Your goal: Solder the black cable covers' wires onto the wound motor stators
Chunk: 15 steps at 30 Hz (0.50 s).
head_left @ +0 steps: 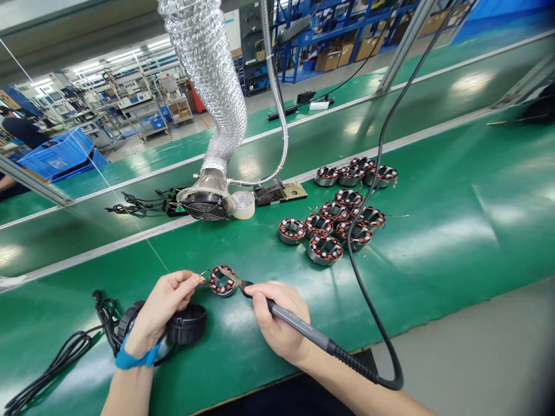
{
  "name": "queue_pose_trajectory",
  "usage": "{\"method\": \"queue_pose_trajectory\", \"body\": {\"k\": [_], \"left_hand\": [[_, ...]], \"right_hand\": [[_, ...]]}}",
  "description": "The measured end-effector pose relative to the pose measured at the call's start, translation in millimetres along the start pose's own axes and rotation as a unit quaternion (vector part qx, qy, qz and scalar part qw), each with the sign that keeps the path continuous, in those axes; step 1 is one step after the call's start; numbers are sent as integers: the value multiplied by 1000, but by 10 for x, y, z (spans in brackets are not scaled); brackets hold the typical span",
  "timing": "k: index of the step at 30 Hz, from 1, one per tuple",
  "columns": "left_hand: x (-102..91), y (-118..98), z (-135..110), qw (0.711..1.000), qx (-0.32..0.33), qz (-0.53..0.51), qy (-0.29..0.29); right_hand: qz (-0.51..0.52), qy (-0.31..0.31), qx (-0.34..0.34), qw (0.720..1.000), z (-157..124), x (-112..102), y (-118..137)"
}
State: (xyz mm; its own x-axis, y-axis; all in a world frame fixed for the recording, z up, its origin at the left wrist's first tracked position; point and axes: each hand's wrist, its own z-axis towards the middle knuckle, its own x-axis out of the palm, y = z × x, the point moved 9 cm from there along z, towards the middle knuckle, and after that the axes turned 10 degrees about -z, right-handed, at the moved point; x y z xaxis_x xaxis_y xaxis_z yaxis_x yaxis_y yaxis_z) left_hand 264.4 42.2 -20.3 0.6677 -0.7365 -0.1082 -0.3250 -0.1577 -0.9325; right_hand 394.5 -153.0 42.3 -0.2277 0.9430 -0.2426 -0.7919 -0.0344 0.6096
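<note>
My right hand (281,318) is wrapped round a grey and black soldering iron (299,328). The iron's tip reaches over a motor stator (222,281), a small ring with copper windings and white and black parts, lying on the green bench. My left hand (167,303), with a blue band (136,353) at the wrist, pinches something thin at the stator's left side, seemingly its wire ends; the fingertips partly hide it. Beneath and beside my left hand lie a black round part (187,323) and black cables (71,349).
Several more stators (325,249) stand grouped to the right. A fume extractor fan (206,205) on a silver duct (212,75) hangs beyond, beside a tape roll (243,205) and a soldering stand (280,193). The iron's black cord (368,283) loops down at right.
</note>
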Motion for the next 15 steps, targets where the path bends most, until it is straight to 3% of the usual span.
{"method": "queue_pose_trajectory", "body": {"k": [4,10,15], "left_hand": [[-63,-6,-3,1000,7,-18,9],[-45,-18,22,998,5,1,-60],[24,-122,32,995,32,48,-76]], "right_hand": [[-1,-2,3,1000,8,-2,-5],[-2,4,1,1000,-21,6,-7],[6,8,-9,1000,-22,13,7]]}}
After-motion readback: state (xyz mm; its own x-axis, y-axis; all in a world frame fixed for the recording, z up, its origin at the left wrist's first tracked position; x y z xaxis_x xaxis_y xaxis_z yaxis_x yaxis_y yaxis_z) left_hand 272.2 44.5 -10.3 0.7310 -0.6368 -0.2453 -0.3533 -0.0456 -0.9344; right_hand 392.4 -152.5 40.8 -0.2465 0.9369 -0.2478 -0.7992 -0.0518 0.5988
